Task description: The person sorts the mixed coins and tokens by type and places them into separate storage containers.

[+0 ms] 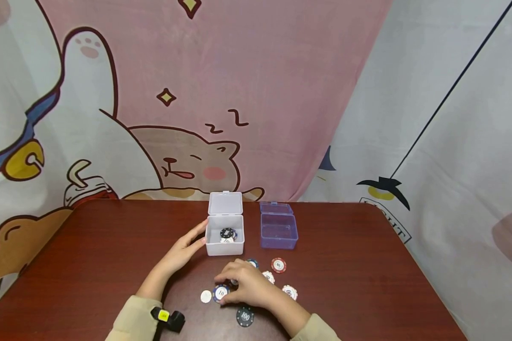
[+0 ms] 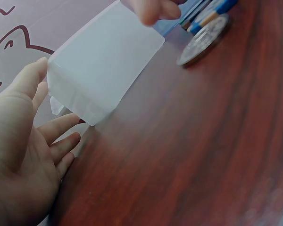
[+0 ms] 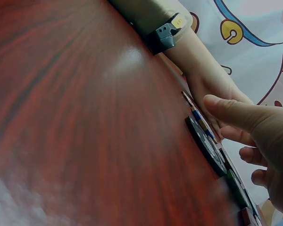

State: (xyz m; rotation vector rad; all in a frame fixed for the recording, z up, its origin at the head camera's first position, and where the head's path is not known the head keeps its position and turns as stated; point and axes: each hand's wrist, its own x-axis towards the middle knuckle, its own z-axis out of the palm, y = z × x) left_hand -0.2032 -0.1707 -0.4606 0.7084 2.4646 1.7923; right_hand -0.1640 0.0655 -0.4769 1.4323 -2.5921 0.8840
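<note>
My left hand [image 1: 180, 253] rests its extended fingers against the left side of a white plastic box [image 1: 224, 249] with its lid up. Inside it lie a black chip [image 1: 227, 232] and other chips. In the left wrist view, thumb and fingers stand spread around the box's corner. My right hand [image 1: 248, 284] reaches over poker chips on the table, thumb and forefinger apart beside a blue-edged chip [image 1: 221, 293] marked 10. Another chip is partly hidden beneath that hand. The right wrist view shows a gap between thumb and fingers, with chips edge-on beyond them.
A translucent purple box [image 1: 278, 244], lid raised, stands right of the white one. Around the right hand lie a plain white disc [image 1: 205, 296], a black 100 chip [image 1: 245, 317], a red chip [image 1: 278, 265] and several others. A patterned cloth [image 1: 281, 94] hangs behind the table [image 1: 367, 284].
</note>
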